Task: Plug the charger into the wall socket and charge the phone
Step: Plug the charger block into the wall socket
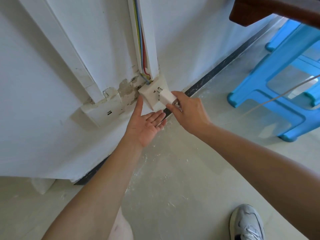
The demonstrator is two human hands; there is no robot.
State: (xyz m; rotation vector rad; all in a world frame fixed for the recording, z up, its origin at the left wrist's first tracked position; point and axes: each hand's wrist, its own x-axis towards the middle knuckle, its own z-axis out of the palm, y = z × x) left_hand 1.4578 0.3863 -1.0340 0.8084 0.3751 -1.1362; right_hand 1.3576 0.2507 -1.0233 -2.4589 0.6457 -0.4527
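Note:
A white charger block (166, 97) sits against the face of the white wall socket (148, 95), low on the wall. My right hand (187, 110) is shut on the charger's rear end, fingers pinching it. A thin white cable (280, 96) runs from there off to the right. My left hand (147, 121) is open, palm up, just below the socket, with its thumb touching the socket's left edge. No phone is in view.
A second white socket box (102, 110) sits lower left on the wall. An open cable duct (141, 40) with coloured wires runs up from the socket. A blue plastic stool (284, 80) stands to the right, a dark wooden edge (259, 13) above it. My grey shoe (246, 222) rests on the floor.

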